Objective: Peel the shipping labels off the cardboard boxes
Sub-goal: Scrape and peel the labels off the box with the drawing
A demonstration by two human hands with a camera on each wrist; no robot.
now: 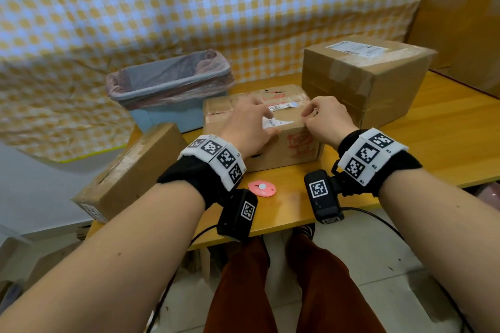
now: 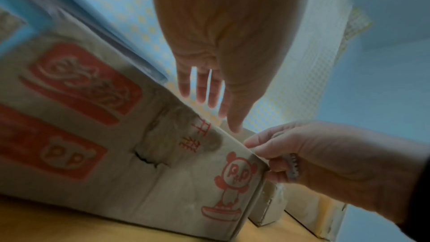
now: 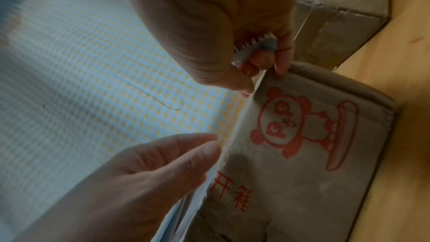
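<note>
A small cardboard box with red panda print sits mid-table, also seen as the box in the left wrist view and the box in the right wrist view. Torn white label strips remain on its top. My left hand lies flat on the top, its fingers straight, its thumb at the top edge. My right hand pinches at the top's right edge, fingertips on the rim. A crumpled barcode label scrap is tucked in its curled fingers; the same label scrap shows in the left wrist view.
A blue bin with a pink liner stands behind left. A large box with a white label sits at right. Another box leans at the table's left edge. A pink round tool lies on the wooden table near the front.
</note>
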